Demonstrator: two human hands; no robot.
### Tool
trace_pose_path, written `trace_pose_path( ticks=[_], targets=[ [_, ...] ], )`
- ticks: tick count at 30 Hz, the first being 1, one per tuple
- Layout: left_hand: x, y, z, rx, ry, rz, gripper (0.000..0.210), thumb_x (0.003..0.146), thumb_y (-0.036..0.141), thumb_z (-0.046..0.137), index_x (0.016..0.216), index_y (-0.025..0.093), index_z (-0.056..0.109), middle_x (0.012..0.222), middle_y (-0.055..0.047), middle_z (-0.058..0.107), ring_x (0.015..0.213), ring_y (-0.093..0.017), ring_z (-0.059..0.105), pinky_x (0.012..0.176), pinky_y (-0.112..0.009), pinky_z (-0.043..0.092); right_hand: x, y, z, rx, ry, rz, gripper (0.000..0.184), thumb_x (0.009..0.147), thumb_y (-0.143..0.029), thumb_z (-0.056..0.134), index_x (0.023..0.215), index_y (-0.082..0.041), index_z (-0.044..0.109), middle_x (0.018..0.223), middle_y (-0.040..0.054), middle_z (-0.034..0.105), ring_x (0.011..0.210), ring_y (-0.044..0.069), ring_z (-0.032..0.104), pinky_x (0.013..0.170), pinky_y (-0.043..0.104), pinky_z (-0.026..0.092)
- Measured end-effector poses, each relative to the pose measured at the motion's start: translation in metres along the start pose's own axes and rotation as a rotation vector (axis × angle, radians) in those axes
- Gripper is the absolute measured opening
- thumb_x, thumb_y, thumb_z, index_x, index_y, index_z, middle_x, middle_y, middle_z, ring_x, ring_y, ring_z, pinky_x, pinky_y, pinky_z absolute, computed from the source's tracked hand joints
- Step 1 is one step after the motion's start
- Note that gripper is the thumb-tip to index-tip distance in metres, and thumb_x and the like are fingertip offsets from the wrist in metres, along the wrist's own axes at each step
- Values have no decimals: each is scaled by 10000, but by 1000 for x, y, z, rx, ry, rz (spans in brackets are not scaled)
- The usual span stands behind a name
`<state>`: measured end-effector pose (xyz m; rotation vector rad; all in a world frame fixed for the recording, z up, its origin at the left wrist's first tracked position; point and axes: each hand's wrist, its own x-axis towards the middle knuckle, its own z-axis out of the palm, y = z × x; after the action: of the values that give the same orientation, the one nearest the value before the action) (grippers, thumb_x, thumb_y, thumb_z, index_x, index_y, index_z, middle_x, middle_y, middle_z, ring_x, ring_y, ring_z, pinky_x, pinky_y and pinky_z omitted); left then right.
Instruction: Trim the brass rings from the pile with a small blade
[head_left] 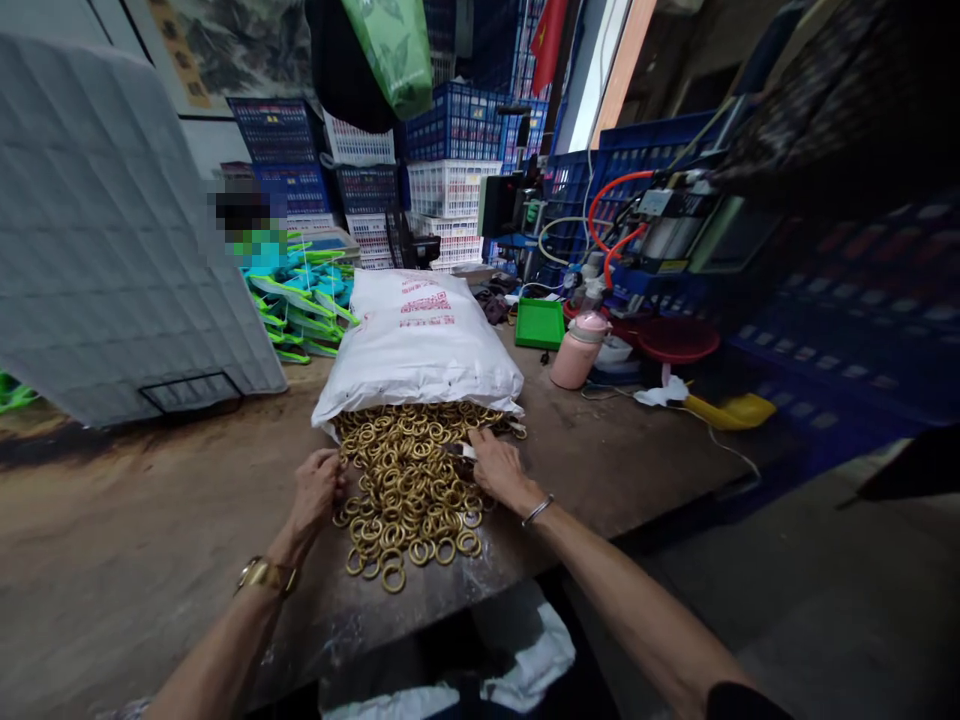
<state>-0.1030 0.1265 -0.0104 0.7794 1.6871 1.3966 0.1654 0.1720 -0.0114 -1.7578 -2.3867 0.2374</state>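
Note:
A pile of brass-coloured metal rings (409, 490) spills from the open end of a white printed sack (424, 350) onto the brown tabletop. At the pile's left side is my left hand (319, 485), its fingers curled in by the rings; whatever they hold, if anything, is hidden. My right hand (501, 468) is at the right side of the pile, just below the sack's mouth. Its fingers are closed on a small white and dark object (466, 452), whose kind I cannot make out, touching or just above the rings.
A grey padded panel (127, 230) stands at the left, with bright green and blue pieces (300, 290) behind it. To the right are a pink bottle (577, 350), a green tray (540, 323), a yellow scoop-like piece (731, 411) and a machine with orange hoses (667, 225). Stacked crates (454, 190) fill the back.

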Motion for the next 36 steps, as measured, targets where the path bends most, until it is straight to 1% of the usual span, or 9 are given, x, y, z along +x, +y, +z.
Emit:
trace_pose_path(
  ticks=[4, 7, 8, 12, 15, 18, 25, 30, 36],
  targets=[
    [-23, 4, -17, -126, 73, 7, 303, 558, 365, 592, 776, 179, 496, 530, 83, 480, 362, -39, 389, 322, -135, 247, -17, 26, -3, 51, 24, 52, 193, 763, -122, 393, 861, -170, 553, 822, 50, 586, 696, 126, 518, 575, 217, 291],
    [-58, 3, -21, -199, 23, -24, 328, 554, 405, 639, 740, 163, 518, 531, 75, 482, 365, -33, 379, 316, -132, 221, -34, 42, 4, 78, 34, 125, 229, 827, -171, 332, 768, -158, 552, 669, 27, 571, 587, 109, 478, 520, 214, 258],
    [-72, 1, -20, -259, -42, -67, 327, 562, 410, 657, 724, 159, 523, 540, 71, 487, 375, -32, 387, 318, -130, 219, -40, 44, 6, 83, 37, 141, 244, 839, -192, 326, 750, -156, 550, 647, 23, 567, 572, 106, 469, 512, 214, 249],
    [-129, -8, -6, -315, -242, -259, 315, 630, 435, 653, 698, 161, 513, 541, 71, 482, 374, -22, 370, 321, -120, 198, -58, 38, 11, 97, 38, 146, 211, 828, -282, 405, 734, -168, 557, 651, 17, 588, 574, 106, 482, 506, 221, 224],
    [-164, -17, 10, -330, -324, -363, 336, 635, 458, 651, 694, 160, 506, 521, 72, 471, 363, -21, 368, 327, -124, 188, -65, 24, 9, 84, 39, 127, 162, 807, -308, 452, 807, -189, 562, 745, 27, 625, 650, 131, 540, 520, 233, 221],
    [-187, -31, 25, -343, -385, -485, 361, 609, 466, 672, 704, 162, 504, 528, 62, 499, 363, -19, 382, 332, -124, 178, -66, 11, 8, 70, 13, 143, 142, 800, -245, 444, 891, -207, 546, 846, 31, 637, 744, 153, 575, 549, 237, 247],
    [-199, -62, 43, -310, -507, -487, 390, 593, 518, 643, 620, 175, 458, 444, 77, 441, 287, -15, 298, 293, -150, 112, -60, 8, 16, 38, -4, 180, 187, 779, -198, 438, 948, -168, 511, 875, 82, 627, 756, 183, 585, 579, 248, 288],
    [-193, -52, 53, -297, -528, -412, 373, 618, 513, 620, 666, 186, 447, 454, 81, 432, 298, -23, 284, 292, -159, 117, -57, 14, 19, 190, 66, 228, 131, 767, -164, 417, 852, -168, 518, 724, 50, 615, 642, 157, 560, 551, 233, 295],
    [-186, -37, 62, -257, -462, -301, 377, 681, 495, 574, 879, 192, 466, 543, 74, 474, 360, -36, 351, 325, -147, 186, -72, -8, 28, 574, 229, 61, 224, 779, -205, 360, 897, -182, 549, 808, 44, 627, 738, 147, 574, 679, 229, 391]
  ],
)
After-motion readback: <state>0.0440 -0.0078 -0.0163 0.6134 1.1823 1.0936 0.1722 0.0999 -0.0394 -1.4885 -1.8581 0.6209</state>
